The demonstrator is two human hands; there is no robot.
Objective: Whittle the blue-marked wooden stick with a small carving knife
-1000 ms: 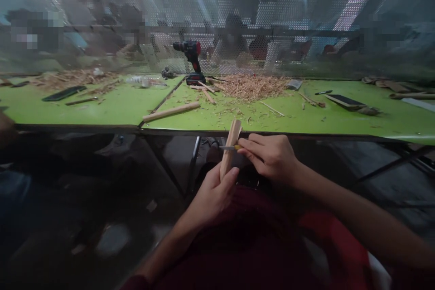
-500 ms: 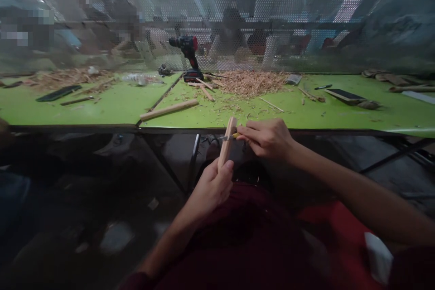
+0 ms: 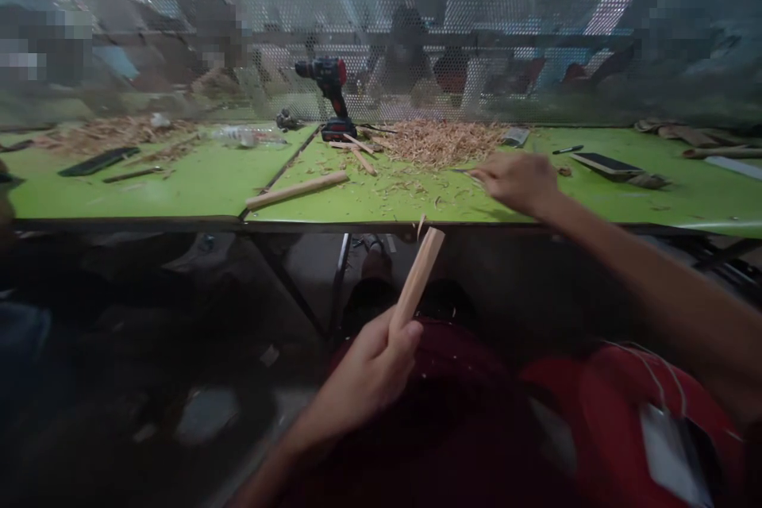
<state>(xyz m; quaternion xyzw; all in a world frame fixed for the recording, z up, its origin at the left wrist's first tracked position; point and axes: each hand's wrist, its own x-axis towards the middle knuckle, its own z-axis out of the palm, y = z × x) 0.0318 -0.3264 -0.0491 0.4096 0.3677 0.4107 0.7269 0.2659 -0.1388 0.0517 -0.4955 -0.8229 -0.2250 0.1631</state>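
My left hand (image 3: 378,357) is wrapped round the lower end of a pale wooden stick (image 3: 420,274), which slants up and right in front of the green table's edge. A thin shaving (image 3: 421,224) shows at the stick's upper end. My right hand (image 3: 517,181) is closed above the green table (image 3: 333,210), away from the stick. From its fingers a knife (image 3: 461,171) points left; mostly its thin blade shows, and the handle is hidden in the hand.
A cordless drill (image 3: 330,91) stands at the back beside a heap of wood shavings (image 3: 444,143). A wooden rod (image 3: 298,190) lies near the front edge. Farther right are a marker (image 3: 567,149) and a dark flat block (image 3: 607,164). A perforated screen (image 3: 476,8) rises behind.
My right hand has moved the knife off the stick, up and right over the table. My left hand has lowered the stick slightly and tilted it further right.
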